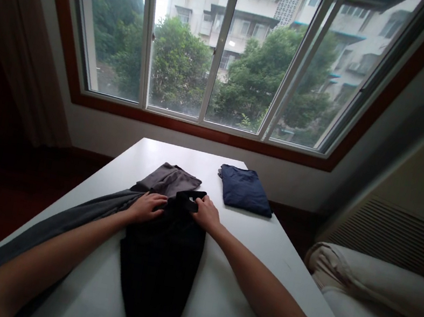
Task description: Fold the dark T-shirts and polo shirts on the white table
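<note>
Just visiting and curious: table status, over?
Right hand pinches black garment by its top edge; left hand resting at its upper left. Grey clothes close, possibly in the way; folded navy garment apart.

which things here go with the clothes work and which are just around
Part of the work:
- black garment, its band held by the right hand, the left hand at its upper left
- white table under it
- likely too: dark grey garment, grey-brown cloth, folded navy garment

Just around:
- curtain
- pale cushions
- window
</note>
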`<state>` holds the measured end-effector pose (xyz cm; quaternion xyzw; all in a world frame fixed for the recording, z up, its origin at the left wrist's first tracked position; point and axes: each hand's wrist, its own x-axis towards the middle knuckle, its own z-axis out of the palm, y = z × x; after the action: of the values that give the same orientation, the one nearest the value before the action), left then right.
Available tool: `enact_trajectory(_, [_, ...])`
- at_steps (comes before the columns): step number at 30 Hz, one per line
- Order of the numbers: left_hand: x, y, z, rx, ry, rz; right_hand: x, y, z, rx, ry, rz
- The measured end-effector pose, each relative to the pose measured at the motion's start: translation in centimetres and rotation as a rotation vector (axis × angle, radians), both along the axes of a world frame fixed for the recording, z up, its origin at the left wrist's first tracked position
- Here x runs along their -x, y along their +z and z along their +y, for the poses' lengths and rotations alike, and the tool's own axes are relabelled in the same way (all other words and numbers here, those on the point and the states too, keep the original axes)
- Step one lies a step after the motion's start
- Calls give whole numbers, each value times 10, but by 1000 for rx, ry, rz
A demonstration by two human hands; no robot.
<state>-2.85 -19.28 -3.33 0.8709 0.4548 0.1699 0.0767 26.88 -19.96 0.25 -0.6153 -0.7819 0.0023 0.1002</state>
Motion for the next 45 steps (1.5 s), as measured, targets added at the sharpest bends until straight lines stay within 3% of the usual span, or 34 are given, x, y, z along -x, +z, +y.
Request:
enact_trajectory(3, [28, 6, 18, 4, -71, 2, -3, -6, 7, -9, -10, 27])
enact_trajectory(6, [45, 18, 35, 17, 56, 25, -6, -10, 14, 20, -15, 93])
enact_trajectory(9, [35, 32, 34, 1, 263, 81, -10, -11, 23, 101, -4, 237])
enact_trajectory(11, [16, 39, 19, -37, 314, 53, -12, -10, 28, 147, 5, 406])
enact_trajectory(13, [-7, 44, -5, -2, 222, -47, -15, -10, 33, 154, 5, 602])
enact_trajectory(15, [-25, 48, -38, 127, 11, -133, -19, -9, 37, 132, -4, 781])
enact_trajectory(17, [-36, 54, -73, 231, -199, -105, -23, -5, 40, 89, -17, 910])
enact_trajectory(19, [-38, 65, -105, 296, -315, -1, -29, 1, 44, 21, -21, 981])
enact_trajectory(21, [-31, 80, -127, 460, -415, 107, -37, 10, 46, -66, -27, 1001])
enact_trajectory(24, [-5, 107, -143, 928, -611, 225, -51, 26, 48, -204, -52, 1031])
enact_trajectory(26, [18, 125, -145, 1159, -657, 238, -60, 35, 49, -256, -66, 1048])
enact_trajectory(27, [28, 133, -146, 1193, -632, 225, -63, 39, 49, -247, -70, 1041])
enact_trajectory(28, [37, 140, -148, 1159, -570, 209, -66, 41, 49, -203, -71, 1016])
enact_trajectory(30, [47, 147, -157, 892, -331, 175, -70, 42, 50, -29, -70, 897])
enact_trajectory(33, [39, 131, -189, 457, -15, 121, -75, 37, 47, 213, -89, 554])
enact_trajectory(34, [32, 118, -203, 400, -6, 112, -77, 34, 45, 225, -101, 445])
enact_trajectory(37, [8, 76, -241, 375, -172, 86, -84, 24, 35, 158, -112, 261])
enact_trajectory(39, [-4, 60, -257, 376, -243, 68, -87, 17, 25, 208, -67, 207])
enact_trajectory(42, [-1, 76, -258, 484, -301, 85, -84, 12, 15, 435, -9, 195])
enact_trajectory(45, [33, 123, -241, 489, -201, 51, -70, 21, 16, 584, 26, 343])
